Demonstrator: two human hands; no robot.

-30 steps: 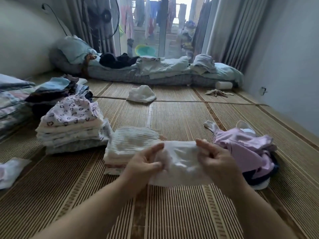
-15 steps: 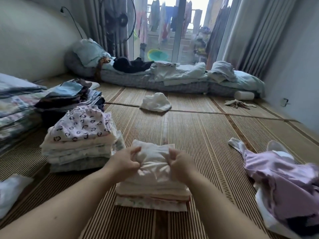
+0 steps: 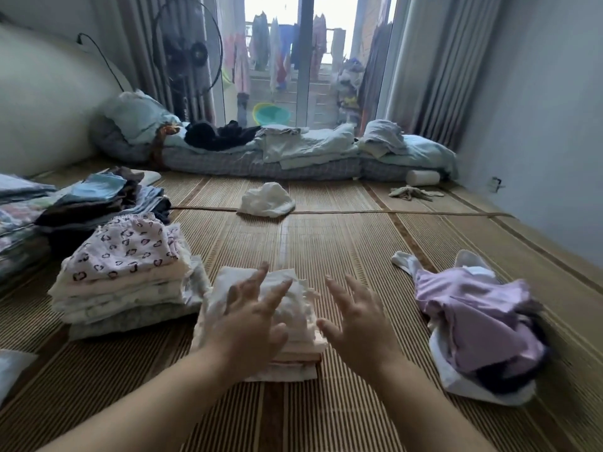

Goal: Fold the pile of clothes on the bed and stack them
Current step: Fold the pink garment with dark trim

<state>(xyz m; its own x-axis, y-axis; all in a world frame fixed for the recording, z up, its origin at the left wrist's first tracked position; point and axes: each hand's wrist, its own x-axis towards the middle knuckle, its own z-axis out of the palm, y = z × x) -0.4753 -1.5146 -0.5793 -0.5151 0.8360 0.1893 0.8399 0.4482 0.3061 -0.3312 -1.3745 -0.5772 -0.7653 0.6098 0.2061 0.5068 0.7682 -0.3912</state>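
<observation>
Folded white stack (image 3: 301,308) sitting lower center
Left hand (image 3: 251,324) is hovering over it, right hand (image 3: 359,324) just beside, both released, fingers spread.

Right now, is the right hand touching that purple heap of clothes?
Apart. The head view shows the right hand spread open, with a strip of bare mat plainly visible between it and the purple heap.
</observation>
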